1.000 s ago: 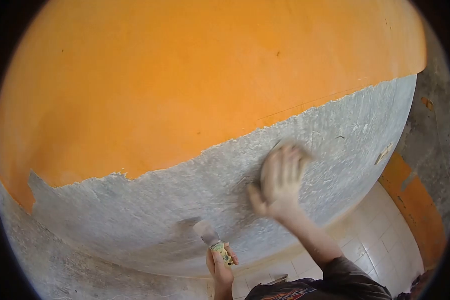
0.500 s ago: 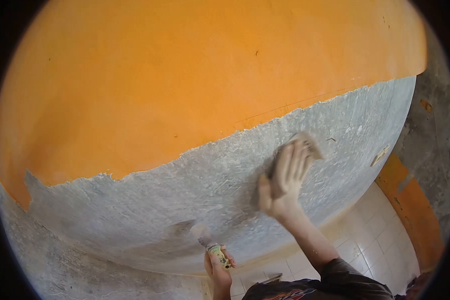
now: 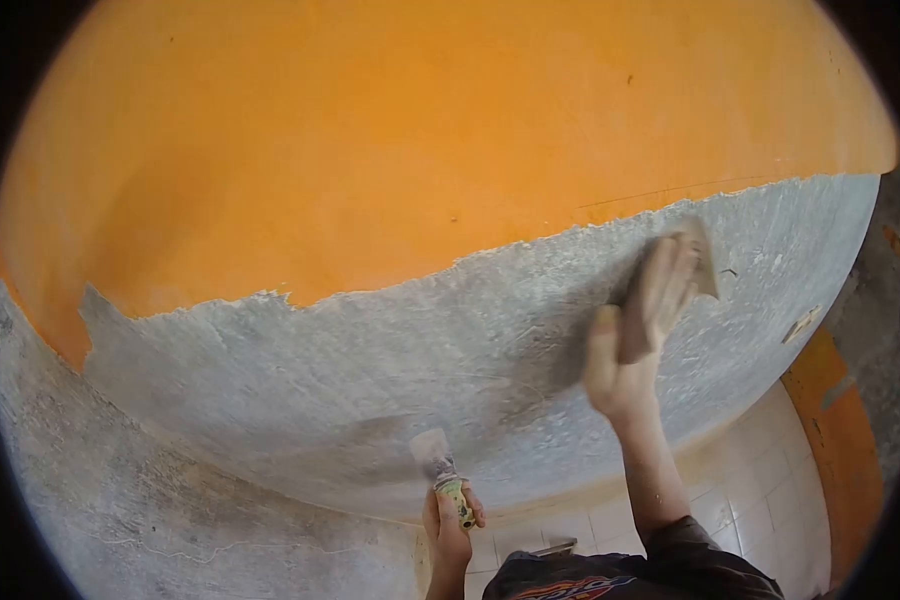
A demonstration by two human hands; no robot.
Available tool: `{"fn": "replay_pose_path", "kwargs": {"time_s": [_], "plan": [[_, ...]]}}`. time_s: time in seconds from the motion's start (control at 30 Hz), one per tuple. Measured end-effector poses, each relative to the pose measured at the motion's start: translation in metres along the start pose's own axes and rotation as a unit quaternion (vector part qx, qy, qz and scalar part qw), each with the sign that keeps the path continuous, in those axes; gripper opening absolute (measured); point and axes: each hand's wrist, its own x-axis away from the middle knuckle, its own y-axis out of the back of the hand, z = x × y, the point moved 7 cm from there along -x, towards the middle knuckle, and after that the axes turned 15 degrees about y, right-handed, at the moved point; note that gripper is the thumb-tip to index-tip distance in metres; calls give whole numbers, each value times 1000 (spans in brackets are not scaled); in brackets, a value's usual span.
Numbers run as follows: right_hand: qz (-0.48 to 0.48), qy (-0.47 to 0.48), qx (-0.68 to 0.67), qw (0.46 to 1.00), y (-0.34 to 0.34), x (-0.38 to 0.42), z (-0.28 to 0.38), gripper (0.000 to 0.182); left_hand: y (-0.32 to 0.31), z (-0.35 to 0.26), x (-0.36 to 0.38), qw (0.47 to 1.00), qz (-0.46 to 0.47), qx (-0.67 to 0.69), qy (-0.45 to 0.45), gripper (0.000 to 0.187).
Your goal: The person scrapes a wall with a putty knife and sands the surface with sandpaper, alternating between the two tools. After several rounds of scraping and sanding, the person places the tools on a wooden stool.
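My right hand (image 3: 650, 320) lies with stretched fingers against the scraped grey band of the wall (image 3: 370, 340). Beneath its fingers is a brownish sheet of sandpaper (image 3: 708, 262), one corner sticking out to the right, pressed on the wall a little below the ragged paint edge. My fingers are slightly blurred. Lower down, my left hand (image 3: 452, 530) is wrapped around the yellowish patterned handle of a putty knife (image 3: 433, 455). Its pale, dusty blade points up, in front of the lower part of the grey band.
Orange paint (image 3: 370, 140) covers the upper wall. A small wall fitting (image 3: 800, 325) sits at the right. Below are light floor tiles (image 3: 760, 470) and a flat object (image 3: 555, 547) near my shirt. Another rough grey wall (image 3: 170, 510) meets this one at the lower left.
The view has shifted, so the wall sits differently in it. My right hand with the sandpaper has slid slightly up and right along the wall. My left hand still grips the putty knife.
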Motion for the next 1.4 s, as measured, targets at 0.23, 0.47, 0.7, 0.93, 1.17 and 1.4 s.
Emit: {"fn": "replay_pose_path", "kwargs": {"time_s": [0.23,0.47,0.7,0.93,1.17,1.4], "plan": [[265,180,-42,946,-95,145,109,58,25,-29,-7,999,3,19,-42,40],[-13,-1,54,998,-29,38,33,78,65,-46,-20,1000,2,5,-18,41],[211,165,92,959,-111,58,163,74,86,-37,-29,999,26,39,-9,41],[0,45,128,991,-92,125,93,68,113,-47,-31,999,38,17,-13,44],[116,137,148,973,-108,12,188,63,118,-41,-34,997,55,41,17,45],[273,61,111,954,-128,149,156,50,120,-29,-30,996,59,58,26,39]]}}
